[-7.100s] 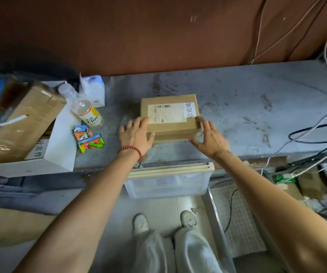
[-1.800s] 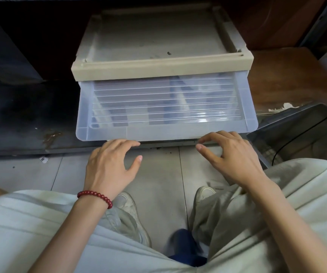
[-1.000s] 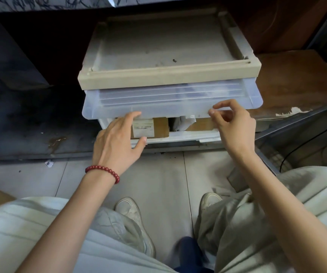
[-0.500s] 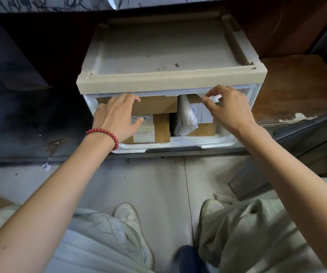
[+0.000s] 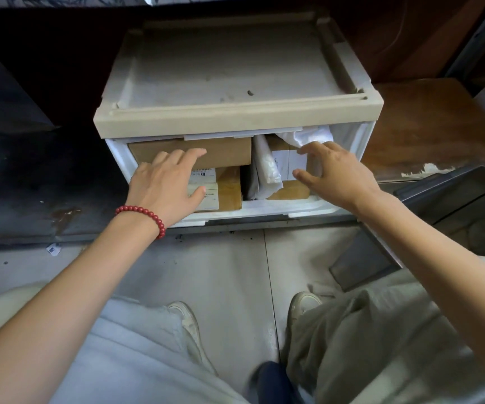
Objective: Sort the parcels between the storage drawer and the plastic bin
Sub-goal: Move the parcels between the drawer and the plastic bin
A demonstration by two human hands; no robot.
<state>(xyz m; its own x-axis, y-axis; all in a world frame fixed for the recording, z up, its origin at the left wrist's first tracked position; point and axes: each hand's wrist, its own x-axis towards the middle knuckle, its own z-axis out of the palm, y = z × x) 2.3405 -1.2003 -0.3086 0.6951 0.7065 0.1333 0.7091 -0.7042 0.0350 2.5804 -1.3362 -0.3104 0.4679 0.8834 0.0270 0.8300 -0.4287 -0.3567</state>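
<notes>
Head view: storage drawer (image 5: 235,118) at centre-upper frame, front open, parcels stacked inside. Left hand (image 5: 165,185) flat, fingers straight on the upper-left cardboard box (image 5: 229,151). Right hand (image 5: 334,176) spread, gripping nothing, at the labelled parcel (image 5: 289,167) right of the white poly bag (image 5: 266,173).

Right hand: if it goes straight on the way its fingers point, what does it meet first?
Most likely the white-labelled cardboard box at the right of the storage drawer, directly ahead of the right hand. Depth is unclear; it may already be touching.
</notes>
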